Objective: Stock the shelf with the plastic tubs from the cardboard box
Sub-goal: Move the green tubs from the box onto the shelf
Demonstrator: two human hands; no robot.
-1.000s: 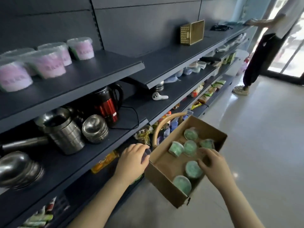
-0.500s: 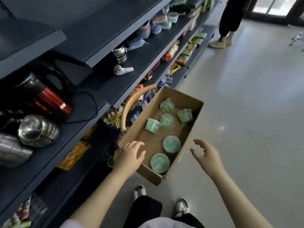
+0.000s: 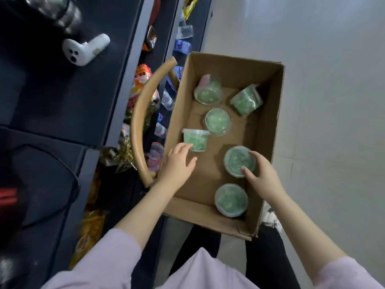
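Fingers (image 3: 255, 154) of my right hand (image 3: 263, 177) clamp the rim of an upright tub (image 3: 237, 160). My left hand (image 3: 177, 165), fingers apart, touches a tipped tub (image 3: 195, 139). Both tubs sit inside the cardboard box (image 3: 278, 122), with bare floor between them. The shelf (image 3: 62, 90) edge lies just left of the box.

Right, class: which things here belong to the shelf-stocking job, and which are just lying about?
Job: box, tubs, shelf, left hand, right hand.
Lying about: white controller, curved wooden handle, snack packets, bottles.
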